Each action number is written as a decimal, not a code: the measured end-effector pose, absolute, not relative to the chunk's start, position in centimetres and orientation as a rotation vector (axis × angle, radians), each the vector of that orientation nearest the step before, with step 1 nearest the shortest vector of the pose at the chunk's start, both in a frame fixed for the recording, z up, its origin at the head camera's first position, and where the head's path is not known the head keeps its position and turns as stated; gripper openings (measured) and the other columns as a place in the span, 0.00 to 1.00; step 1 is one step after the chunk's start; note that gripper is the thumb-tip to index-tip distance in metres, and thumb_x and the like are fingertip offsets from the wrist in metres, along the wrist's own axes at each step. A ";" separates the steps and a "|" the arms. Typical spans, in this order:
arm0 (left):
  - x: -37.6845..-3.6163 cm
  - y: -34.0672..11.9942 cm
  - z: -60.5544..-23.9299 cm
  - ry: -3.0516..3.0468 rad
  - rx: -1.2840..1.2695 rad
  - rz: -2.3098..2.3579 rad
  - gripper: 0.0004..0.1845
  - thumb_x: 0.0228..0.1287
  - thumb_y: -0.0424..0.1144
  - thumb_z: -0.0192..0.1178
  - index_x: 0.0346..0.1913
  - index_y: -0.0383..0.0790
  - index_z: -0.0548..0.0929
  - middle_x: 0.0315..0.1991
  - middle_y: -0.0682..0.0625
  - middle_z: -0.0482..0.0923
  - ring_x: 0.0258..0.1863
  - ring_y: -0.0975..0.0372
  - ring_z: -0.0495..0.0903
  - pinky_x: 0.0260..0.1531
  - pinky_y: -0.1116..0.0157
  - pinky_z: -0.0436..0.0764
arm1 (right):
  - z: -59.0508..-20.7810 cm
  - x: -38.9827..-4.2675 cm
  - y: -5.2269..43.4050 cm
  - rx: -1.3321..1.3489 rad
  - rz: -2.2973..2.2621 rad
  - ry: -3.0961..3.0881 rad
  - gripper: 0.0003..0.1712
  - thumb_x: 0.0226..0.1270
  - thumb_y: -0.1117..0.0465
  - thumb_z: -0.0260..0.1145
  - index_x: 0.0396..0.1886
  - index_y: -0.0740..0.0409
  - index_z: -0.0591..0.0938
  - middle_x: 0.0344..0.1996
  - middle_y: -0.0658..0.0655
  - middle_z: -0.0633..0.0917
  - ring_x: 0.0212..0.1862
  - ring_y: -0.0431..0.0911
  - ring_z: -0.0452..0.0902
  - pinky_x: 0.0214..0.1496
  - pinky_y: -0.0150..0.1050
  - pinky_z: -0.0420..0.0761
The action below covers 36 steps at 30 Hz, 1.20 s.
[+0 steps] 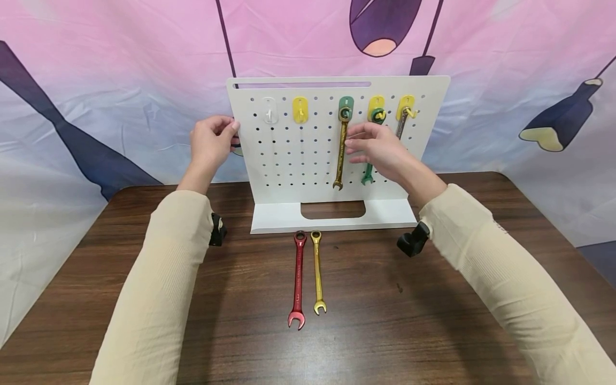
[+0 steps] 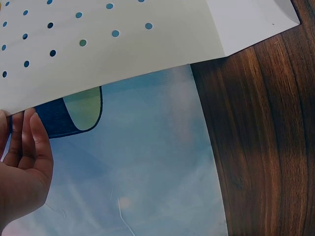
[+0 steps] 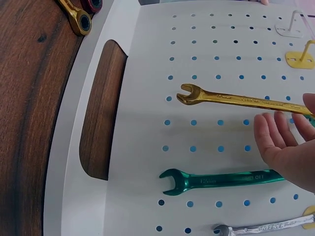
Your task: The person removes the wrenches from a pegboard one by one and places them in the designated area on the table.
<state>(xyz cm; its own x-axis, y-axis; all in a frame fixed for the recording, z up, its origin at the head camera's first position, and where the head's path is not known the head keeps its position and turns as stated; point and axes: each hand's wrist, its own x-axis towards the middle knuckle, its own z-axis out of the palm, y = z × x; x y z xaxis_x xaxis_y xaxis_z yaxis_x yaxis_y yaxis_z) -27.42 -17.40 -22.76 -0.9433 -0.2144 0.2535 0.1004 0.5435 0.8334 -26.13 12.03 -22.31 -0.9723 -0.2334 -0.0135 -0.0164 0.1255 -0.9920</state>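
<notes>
Because the dark gold wrench (image 1: 341, 152) just hangs on a green hook (image 1: 346, 101) up on the board, a bump could knock it off, I think. The right hand (image 1: 380, 148) is right beside it, its fingers loose and a bit apart, not clamped on it; I can't tell if they touch. If that hand swings sideways, it might hit the green wrench (image 3: 221, 180) too. The left hand (image 1: 212, 138) pinches the edge of the white board (image 1: 286, 194); a hard tug could tip it, and wrenches might drop onto the red wrench (image 1: 298, 278) and yellow wrench (image 1: 317, 272) on the table (image 1: 375, 321)
</notes>
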 end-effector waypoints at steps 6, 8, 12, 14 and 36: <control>-30.3 -19.1 -24.8 -2.408 0.045 -1.425 0.17 0.61 0.50 0.56 0.44 0.40 0.81 0.37 0.47 0.78 0.32 0.61 0.79 0.32 0.66 0.81 | -22.3 -26.2 12.1 -0.246 -1.945 2.236 0.12 0.68 0.69 0.53 0.50 0.65 0.68 0.43 0.59 0.72 0.44 0.49 0.73 0.52 0.44 0.75; -32.2 -20.2 -26.0 -2.377 0.023 -1.480 0.16 0.59 0.50 0.59 0.42 0.42 0.82 0.35 0.48 0.79 0.30 0.62 0.79 0.28 0.68 0.81 | -22.3 -26.1 12.2 -0.241 -1.936 2.249 0.12 0.68 0.69 0.53 0.50 0.64 0.69 0.42 0.58 0.73 0.43 0.49 0.73 0.51 0.44 0.76; -32.6 -20.3 -26.3 -2.393 0.029 -1.436 0.19 0.58 0.54 0.57 0.43 0.43 0.82 0.36 0.48 0.78 0.32 0.61 0.79 0.31 0.65 0.81 | -22.2 -26.0 12.1 -0.238 -1.916 2.282 0.10 0.68 0.69 0.53 0.48 0.63 0.69 0.42 0.58 0.73 0.41 0.48 0.74 0.49 0.43 0.77; -31.4 -19.5 -25.5 -2.414 0.039 -1.388 0.21 0.59 0.56 0.55 0.44 0.43 0.82 0.37 0.47 0.78 0.34 0.60 0.79 0.34 0.64 0.81 | -22.2 -25.9 12.1 -0.234 -1.903 2.305 0.08 0.68 0.69 0.54 0.46 0.62 0.70 0.41 0.58 0.74 0.40 0.48 0.74 0.48 0.42 0.78; -31.1 -19.5 -25.3 -2.410 0.048 -1.422 0.17 0.62 0.50 0.56 0.44 0.40 0.81 0.37 0.47 0.78 0.33 0.61 0.79 0.32 0.67 0.81 | -22.0 -24.7 12.4 -0.290 -1.858 2.394 0.03 0.66 0.70 0.56 0.37 0.67 0.73 0.30 0.55 0.77 0.31 0.44 0.75 0.36 0.37 0.81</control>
